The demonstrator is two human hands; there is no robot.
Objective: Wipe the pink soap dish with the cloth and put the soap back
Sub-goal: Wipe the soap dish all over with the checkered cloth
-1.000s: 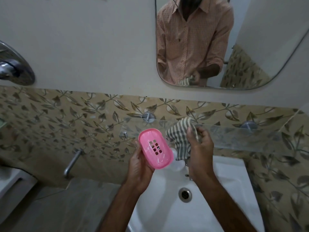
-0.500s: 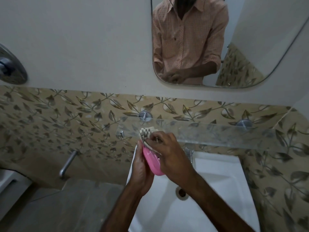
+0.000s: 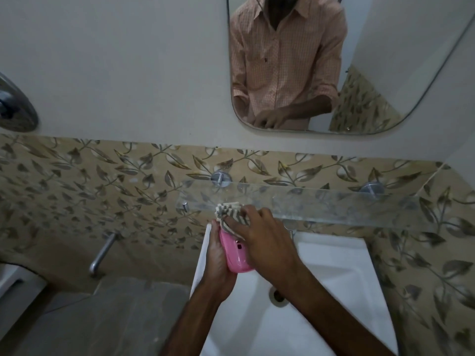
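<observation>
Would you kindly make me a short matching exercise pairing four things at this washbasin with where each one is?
Things:
1. pink soap dish
2. striped cloth
3. glass shelf
4. mirror

Places:
A. high on the wall
B. under the right hand
C. in the left hand
D. on the leaf-pattern tiles above the basin

Pairs: 1-C, 2-B, 3-D, 4-A

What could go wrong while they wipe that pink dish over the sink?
The left hand holds the pink soap dish on edge above the white basin, so a slip could drop it in. The right hand presses the striped cloth close under the glass shelf, and a wide stroke might knock it. No soap is visible.
</observation>
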